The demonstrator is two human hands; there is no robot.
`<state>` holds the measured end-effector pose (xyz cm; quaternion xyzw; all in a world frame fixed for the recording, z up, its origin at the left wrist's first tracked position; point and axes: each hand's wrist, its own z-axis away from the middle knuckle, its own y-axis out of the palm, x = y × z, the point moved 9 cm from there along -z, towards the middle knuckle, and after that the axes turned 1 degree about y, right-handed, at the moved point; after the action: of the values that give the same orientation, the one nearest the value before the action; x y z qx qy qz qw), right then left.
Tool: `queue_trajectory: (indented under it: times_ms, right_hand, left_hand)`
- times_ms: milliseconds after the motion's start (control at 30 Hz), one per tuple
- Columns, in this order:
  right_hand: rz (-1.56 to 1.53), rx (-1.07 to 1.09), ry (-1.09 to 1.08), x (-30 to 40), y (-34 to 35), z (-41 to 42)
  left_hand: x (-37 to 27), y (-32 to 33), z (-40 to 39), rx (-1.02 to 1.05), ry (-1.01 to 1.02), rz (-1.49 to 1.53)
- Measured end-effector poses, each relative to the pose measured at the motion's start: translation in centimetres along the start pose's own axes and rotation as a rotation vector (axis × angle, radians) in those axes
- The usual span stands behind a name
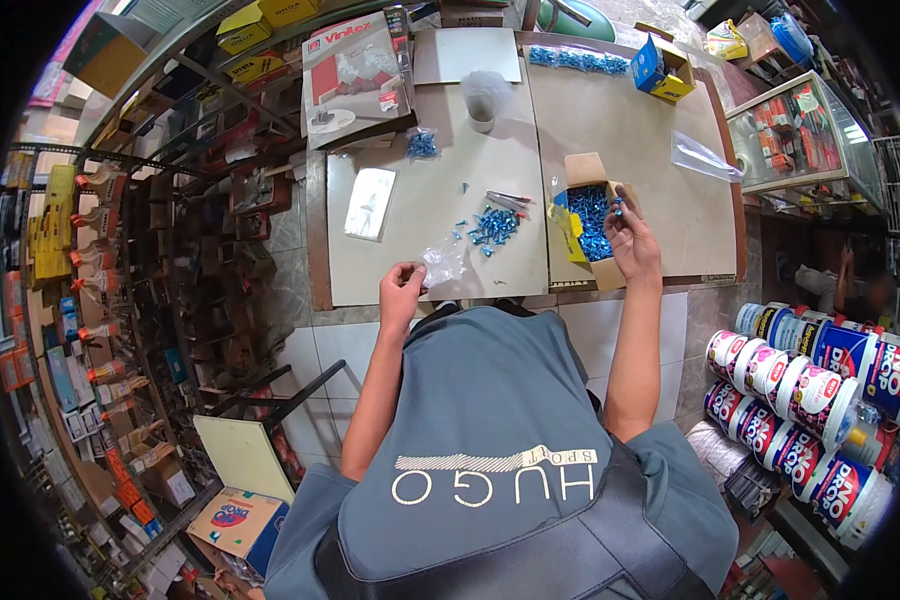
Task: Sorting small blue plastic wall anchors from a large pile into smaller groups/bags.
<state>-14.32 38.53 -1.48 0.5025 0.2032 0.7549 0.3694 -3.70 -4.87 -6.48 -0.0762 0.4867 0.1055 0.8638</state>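
Note:
My left hand (403, 289) pinches the edge of a clear plastic bag (442, 264) over the table's near edge. Raised at the right side of an open cardboard box (588, 166), my right hand (633, 238) holds a few blue screws (619, 202) between its fingertips. Many more blue screws (589, 214) fill that box. Between the hands, a loose pile of blue screws (495, 225) lies on the table, with a few strays to its left. A pen-like tool (508, 199) rests along the far side of the pile.
A stack of clear bags (371, 202) lies at left, near a filled screw bag (421, 142). Farther back stand a large carton (356, 79), a cup holding plastic bags (481, 118), a row of filled bags (579, 60) and a blue-yellow box (661, 69). Paint buckets (817, 397) are stacked at right.

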Motion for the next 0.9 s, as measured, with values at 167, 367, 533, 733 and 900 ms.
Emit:
queue_trajectory:
  times_ms: [167,367,533,733,900]
  right_hand:
    - [-0.296,0.077,0.253,-4.4,3.2,-0.7]
    - [0.180,0.014,0.355,-12.4,6.5,-1.2]
    - [0.633,0.030,0.422,-17.5,6.7,-1.7]
    - [0.907,0.032,0.402,-18.2,6.2,-2.9]
    - [0.730,0.071,0.394,-17.3,6.8,-2.4]
  left_hand:
    - [-0.1,0.0,0.1,0.009,0.000,0.003]
    - [-0.2,-0.4,0.3,-0.004,0.017,0.018]
    - [0.3,-1.3,0.7,-0.028,0.016,0.028]
    - [1.1,-2.2,1.2,-0.060,0.006,0.055]
    - [1.2,-2.3,0.9,-0.059,0.009,0.059]
